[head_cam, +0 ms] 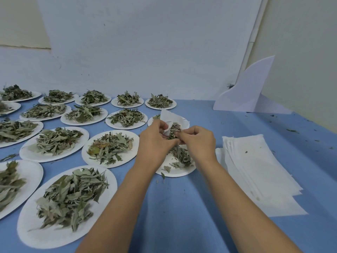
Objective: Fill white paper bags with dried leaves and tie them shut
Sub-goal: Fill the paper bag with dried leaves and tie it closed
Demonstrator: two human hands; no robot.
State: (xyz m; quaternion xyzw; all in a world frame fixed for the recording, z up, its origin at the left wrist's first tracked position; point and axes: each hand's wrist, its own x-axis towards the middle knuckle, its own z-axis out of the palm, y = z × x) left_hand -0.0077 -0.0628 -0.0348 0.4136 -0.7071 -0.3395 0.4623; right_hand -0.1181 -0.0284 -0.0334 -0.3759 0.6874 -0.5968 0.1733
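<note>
Over the near plate (179,172), my left hand (155,141) grips the bag (173,119) while my right hand (198,141) pinches leaves (175,130) in; next, probably another scoop.

The table (182,207) is covered by a blue sheet. A stack of white paper bags (255,161) lies flat on it, edges fanned out. Just left of the stack sits a white paper plate (176,174) bearing a few dried leaves (182,156). Farther left of the stack, more plates (54,238) stand in rows (each loaded with a heap of leaves), set close together. Beyond the stack, against the wall, stands a white curved card (248,92). Leaf fragments (292,130) are scattered right of and beyond the stack.
</note>
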